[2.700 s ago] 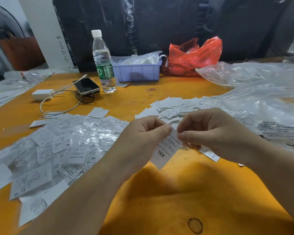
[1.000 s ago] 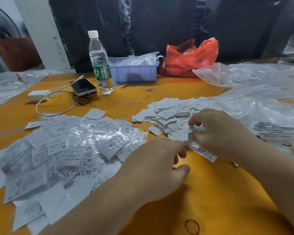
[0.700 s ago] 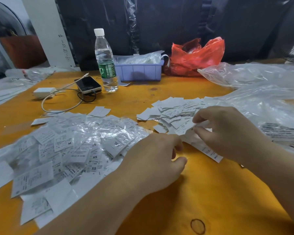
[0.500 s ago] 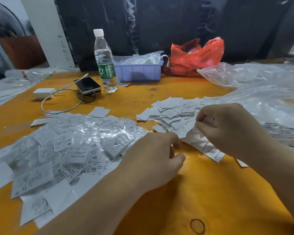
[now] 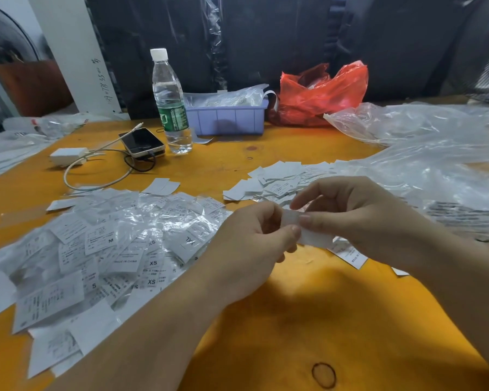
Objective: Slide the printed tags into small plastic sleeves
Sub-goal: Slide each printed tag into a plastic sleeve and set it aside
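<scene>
Both hands, left hand [image 5: 254,244] and right hand [image 5: 359,218], have lifted what looks like a tag [image 5: 308,232].

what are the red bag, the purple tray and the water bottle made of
Red bag: thin glossy plastic film, crinkled and translucent. Purple tray: rigid matte plastic, moulded ribs on its wall. Water bottle: clear plastic, probably PET, with ridged base, white cap and green label.

head view, close, down over table [image 5: 294,320]

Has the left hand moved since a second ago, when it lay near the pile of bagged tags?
Yes. The left hand has risen off the orange table and gone right, away from the bagged pile, to meet the right hand on a white tag.
</scene>
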